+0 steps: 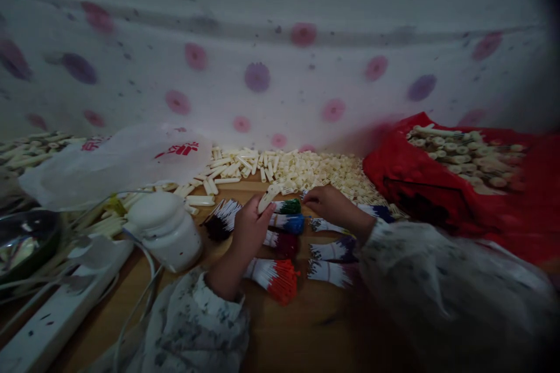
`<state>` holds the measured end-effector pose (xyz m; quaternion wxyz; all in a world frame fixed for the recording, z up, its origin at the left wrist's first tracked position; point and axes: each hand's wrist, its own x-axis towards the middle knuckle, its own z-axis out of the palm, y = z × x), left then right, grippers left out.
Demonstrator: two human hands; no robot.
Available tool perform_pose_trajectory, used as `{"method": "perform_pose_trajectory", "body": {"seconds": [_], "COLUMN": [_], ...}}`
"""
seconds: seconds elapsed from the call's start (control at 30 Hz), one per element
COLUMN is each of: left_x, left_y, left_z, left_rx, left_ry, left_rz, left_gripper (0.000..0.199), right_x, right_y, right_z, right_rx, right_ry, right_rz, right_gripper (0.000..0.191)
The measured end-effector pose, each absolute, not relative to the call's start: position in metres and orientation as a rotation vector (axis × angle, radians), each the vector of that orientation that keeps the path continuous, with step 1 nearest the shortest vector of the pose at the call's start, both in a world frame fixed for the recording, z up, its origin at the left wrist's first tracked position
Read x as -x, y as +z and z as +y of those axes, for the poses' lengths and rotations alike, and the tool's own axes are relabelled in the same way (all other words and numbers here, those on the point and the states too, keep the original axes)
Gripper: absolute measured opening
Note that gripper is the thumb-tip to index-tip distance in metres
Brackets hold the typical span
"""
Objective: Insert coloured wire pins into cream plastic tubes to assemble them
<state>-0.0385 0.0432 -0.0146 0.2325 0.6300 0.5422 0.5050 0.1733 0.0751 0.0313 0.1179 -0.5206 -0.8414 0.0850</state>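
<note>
wooden table (pixel 289 332), heaped cream pieces (pixel 324 172), bundles of thin sticks (pixel 280 281), white jar (pixel 164 239), power strip (pixel 56 317), red bag (pixel 385 154)

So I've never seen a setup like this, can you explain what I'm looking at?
There's no machine here: these are a person's two bare hands, seen from a camera worn on their head, looking forward and down. The left hand holds a pale piece. The right hand has its fingertips close together; what they grip, if anything, is too small to tell. On the wooden table lie bundles of thin sticks with coloured ends, a pale heap and a power strip.
</note>
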Motion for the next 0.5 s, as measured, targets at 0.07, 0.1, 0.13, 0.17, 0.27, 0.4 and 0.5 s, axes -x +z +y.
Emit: {"method": "perform_pose_trajectory", "body": {"seconds": [0.07, 0.1, 0.13, 0.17, 0.27, 0.4, 0.5], "left_x": [0.039, 0.039, 0.039, 0.039, 0.039, 0.040, 0.040], "left_y": [-0.013, -0.013, -0.013, -0.013, -0.014, -0.016, -0.016], "left_z": [0.044, 0.044, 0.045, 0.045, 0.046, 0.047, 0.048], "left_rx": [-1.717, -1.704, -1.689, -1.669, -1.603, -1.519, -1.511], "left_ry": [1.400, 1.415, 1.432, 1.449, 1.495, 1.534, 1.536], "left_rz": [1.443, 1.416, 1.392, 1.368, 1.316, 1.256, 1.195], "left_gripper": [0.019, 0.017, 0.016, 0.015, 0.015, 0.015, 0.012], "right_x": [-0.161, -0.155, -0.149, -0.144, -0.132, -0.130, -0.140], "right_y": [0.027, 0.024, 0.021, 0.019, 0.016, 0.021, 0.025], "right_z": [0.095, 0.103, 0.110, 0.115, 0.120, 0.112, 0.098], "right_rx": [1.581, 1.599, 1.615, 1.629, 1.660, 1.653, 1.620], "right_ry": [0.177, 0.159, 0.136, 0.113, 0.059, 0.028, 0.088], "right_rz": [-2.539, -2.557, -2.580, -2.601, -2.643, -2.655, -2.685], "right_gripper": [0.025, 0.024, 0.024, 0.023, 0.023, 0.024, 0.020]}}
